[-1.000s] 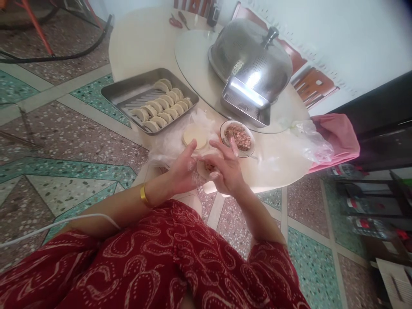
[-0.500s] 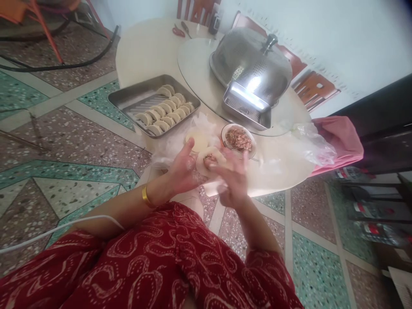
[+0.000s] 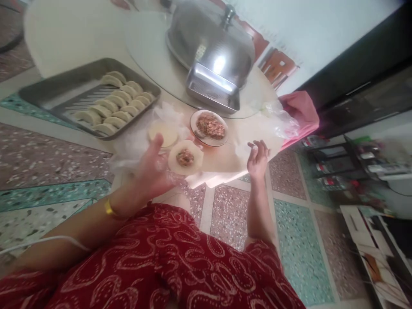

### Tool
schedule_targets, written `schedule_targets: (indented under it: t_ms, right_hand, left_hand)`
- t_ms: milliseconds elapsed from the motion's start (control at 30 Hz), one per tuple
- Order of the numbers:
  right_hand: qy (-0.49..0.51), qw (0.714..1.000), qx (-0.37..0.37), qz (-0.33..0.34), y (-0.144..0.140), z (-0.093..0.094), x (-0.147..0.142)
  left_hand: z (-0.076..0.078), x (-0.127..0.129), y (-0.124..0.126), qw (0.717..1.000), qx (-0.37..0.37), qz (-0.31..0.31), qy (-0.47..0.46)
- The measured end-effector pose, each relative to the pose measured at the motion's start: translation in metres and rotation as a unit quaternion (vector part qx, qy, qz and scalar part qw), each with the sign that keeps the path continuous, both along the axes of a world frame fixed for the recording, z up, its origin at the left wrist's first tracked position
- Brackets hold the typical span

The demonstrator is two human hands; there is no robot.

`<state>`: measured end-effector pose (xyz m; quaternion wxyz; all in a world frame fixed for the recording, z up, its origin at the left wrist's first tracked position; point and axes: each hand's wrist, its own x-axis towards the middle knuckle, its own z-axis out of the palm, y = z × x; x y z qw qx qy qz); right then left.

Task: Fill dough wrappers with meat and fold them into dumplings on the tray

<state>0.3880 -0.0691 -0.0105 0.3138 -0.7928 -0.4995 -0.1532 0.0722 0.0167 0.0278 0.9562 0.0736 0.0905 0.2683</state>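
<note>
A round dumpling wrapper (image 3: 174, 162) rests on the fingers of my left hand (image 3: 152, 169), whose thumb sticks up at its side. Meat filling (image 3: 186, 157) sits in a small mound at the wrapper's middle. My right hand (image 3: 258, 159) is off to the right by the table's edge, palm up, its fingers loosely bent and apart with nothing in them. Between the hands, a bowl (image 3: 195, 124) holds more minced filling, with a utensil partly visible in it. Behind my left thumb, more wrappers (image 3: 164, 133) lie on crumpled plastic.
On the left, a metal tray (image 3: 41, 92) carries rows of folded dumplings (image 3: 119, 101). A big metal dome lid (image 3: 209, 38) and a small steel tray (image 3: 212, 88) stand on the glass turntable (image 3: 148, 56). A pink cloth (image 3: 301, 113) and clear plastic bag (image 3: 280, 122) are at right.
My right hand has left the wrapper and swung out to the right. My left hand still supports the wrapper, its filling now uncovered. The view has shifted right.
</note>
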Motion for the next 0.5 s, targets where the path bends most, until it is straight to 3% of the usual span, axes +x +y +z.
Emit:
schedule_targets:
  t_ms: [233,500]
  right_hand:
    - [-0.016,1.000,-0.022,0.007,-0.003,-0.005,0.010]
    - [-0.016,0.998,-0.064,-0.005,0.005,-0.016,0.028]
  left_hand:
    - [-0.009,0.003,0.001,0.998,0.006,-0.054,0.021]
    - [-0.008,0.007,-0.004,0.998,0.021,-0.043,0.051]
